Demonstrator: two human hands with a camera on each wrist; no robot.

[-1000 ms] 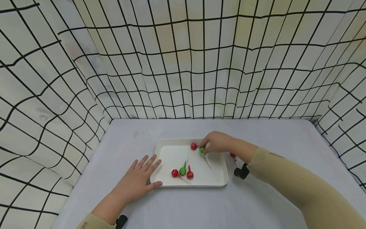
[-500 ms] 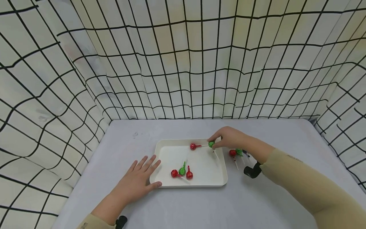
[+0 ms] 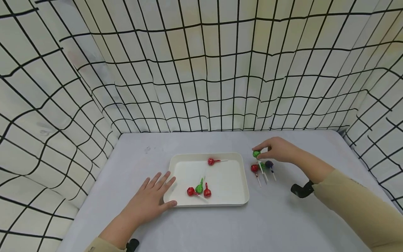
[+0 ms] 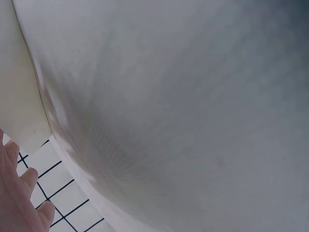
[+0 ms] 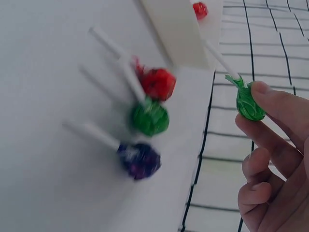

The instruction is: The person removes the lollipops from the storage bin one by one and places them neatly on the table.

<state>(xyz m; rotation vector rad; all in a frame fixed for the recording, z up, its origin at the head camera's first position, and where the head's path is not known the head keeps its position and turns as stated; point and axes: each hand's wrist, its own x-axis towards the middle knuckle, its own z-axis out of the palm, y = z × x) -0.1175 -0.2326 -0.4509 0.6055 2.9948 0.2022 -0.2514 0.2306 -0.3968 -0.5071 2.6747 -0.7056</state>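
Note:
Between thumb and index finger, my right hand (image 3: pixel 278 149) pinches a green lollipop (image 5: pixel 250 103) by its wrapped head, the stick pointing away from the palm. It is held above the table to the right of the white tray (image 3: pixel 226 201). Just below lie a red lollipop (image 5: pixel 158 84), another green lollipop (image 5: pixel 150 117) and a dark purple lollipop (image 5: pixel 140 160), side by side. My left hand (image 3: pixel 151 196) has its fingers spread at the tray's left edge. Inside the tray are a red lollipop (image 3: pixel 211 161) near the back and a green lollipop (image 3: pixel 199 188) between two red ones near the front.
A white cloth covers the table (image 3: pixel 201 227). Black-lined white grid walls (image 3: pixel 220 80) rise behind it and on both sides. A black wrist camera (image 3: pixel 302 190) sits under the right sleeve.
My right hand has carried the green lollipop from the tray's back right, over its right rim, to above the lollipops on the table. My left hand has stayed in place.

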